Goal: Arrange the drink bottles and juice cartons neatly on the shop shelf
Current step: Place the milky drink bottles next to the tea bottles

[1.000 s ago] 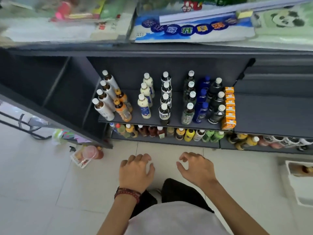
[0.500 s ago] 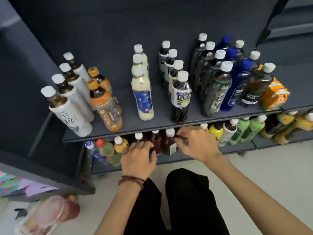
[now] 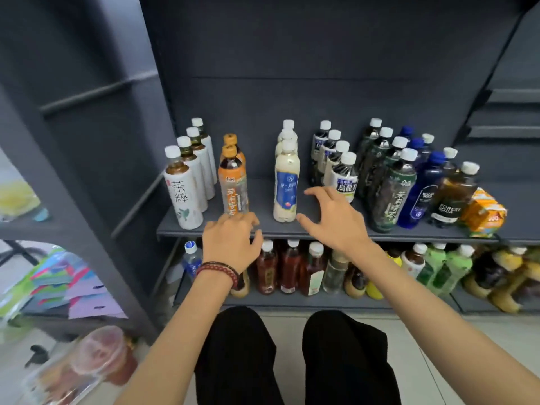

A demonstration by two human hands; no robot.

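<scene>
**Ops:** Head cam: hands?

**Me:** I see the L hand (image 3: 230,244) at the shelf (image 3: 321,232) front edge. Fingers loosely bent, holding nothing. Tips are by the base of the orange-cap btl (image 3: 233,185); contact, can't tell. R hand (image 3: 336,220) is over the shelf, fingers spread wide, empty, thumb near the milky btl (image 3: 286,182).

**Ops:** Stock?

**Me:** Btls stand upright in front-to-back rows. Juice cartons (image 3: 483,214) sit at the far R end, just beside the dark soda btl (image 3: 453,197). Lower-shelf btls (image 3: 290,267) are underneath.
</scene>
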